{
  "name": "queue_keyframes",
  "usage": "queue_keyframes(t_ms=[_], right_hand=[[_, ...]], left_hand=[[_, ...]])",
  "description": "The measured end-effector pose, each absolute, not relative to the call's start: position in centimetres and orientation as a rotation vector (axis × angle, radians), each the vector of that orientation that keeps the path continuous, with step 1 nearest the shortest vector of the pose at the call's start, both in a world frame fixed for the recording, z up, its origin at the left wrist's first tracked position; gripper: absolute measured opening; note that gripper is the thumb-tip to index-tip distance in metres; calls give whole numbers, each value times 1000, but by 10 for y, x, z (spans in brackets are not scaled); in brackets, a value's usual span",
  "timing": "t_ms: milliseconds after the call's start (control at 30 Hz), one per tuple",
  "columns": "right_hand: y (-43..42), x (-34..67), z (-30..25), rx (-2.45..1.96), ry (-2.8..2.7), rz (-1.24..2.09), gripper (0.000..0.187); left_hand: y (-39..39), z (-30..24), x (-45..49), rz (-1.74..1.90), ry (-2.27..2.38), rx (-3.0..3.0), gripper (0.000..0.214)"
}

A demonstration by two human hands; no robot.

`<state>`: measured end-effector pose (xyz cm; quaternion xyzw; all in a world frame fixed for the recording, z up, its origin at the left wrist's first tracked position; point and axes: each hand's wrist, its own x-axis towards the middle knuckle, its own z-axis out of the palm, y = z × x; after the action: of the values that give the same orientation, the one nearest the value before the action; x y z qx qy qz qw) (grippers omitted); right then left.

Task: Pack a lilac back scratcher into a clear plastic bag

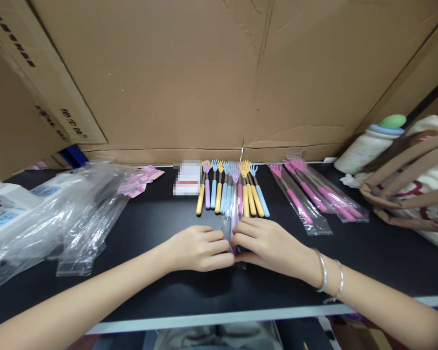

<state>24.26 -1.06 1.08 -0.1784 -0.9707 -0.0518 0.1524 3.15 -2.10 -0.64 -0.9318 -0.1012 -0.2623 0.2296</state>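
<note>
Between my hands is a purple back scratcher (234,216) with a claw-shaped head, inside a clear plastic sleeve (226,224). My left hand (200,249) pinches the near end of the sleeve from the left, fingers closed. From the right, my right hand (263,243), with two bracelets on its wrist, closes on the same end; its fingers hide part of the handle. Just beyond lie several unwrapped back scratchers (219,194) in yellow, blue, purple and pink, side by side with heads pointing away. The purple one overlaps the middle of this row.
Several pink back scratchers (299,204) in clear sleeves lie to the right. At left are a heap of clear plastic sleeves (83,214) and printed cards (140,181). A white card (188,177) lies behind. A bottle (367,148) and a bag (416,184) stand at right; cardboard (168,73) walls the back.
</note>
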Motion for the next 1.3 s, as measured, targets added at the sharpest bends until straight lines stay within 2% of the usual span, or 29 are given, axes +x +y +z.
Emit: queue_keyframes(t_ms=[133,333,500,833,1300], right_hand=[[-12,248,10,-543,-2778,8,18],[-18,252,14,-603,-2779,274,35],[-21,250,10,-629,-2736,300,10],[-18,247,7,-690,-2684,371,8],[-16,246,1,-687,-2672,324,8]], left_hand=[[-21,-8,31,-742,-347,-2634,18],[-22,-9,31,-847,-535,-2823,12],[-25,-8,32,-894,-704,-2963,9],[-26,-2,31,-829,-1122,-3236,4],[-27,-1,32,-730,-1225,-3215,5]])
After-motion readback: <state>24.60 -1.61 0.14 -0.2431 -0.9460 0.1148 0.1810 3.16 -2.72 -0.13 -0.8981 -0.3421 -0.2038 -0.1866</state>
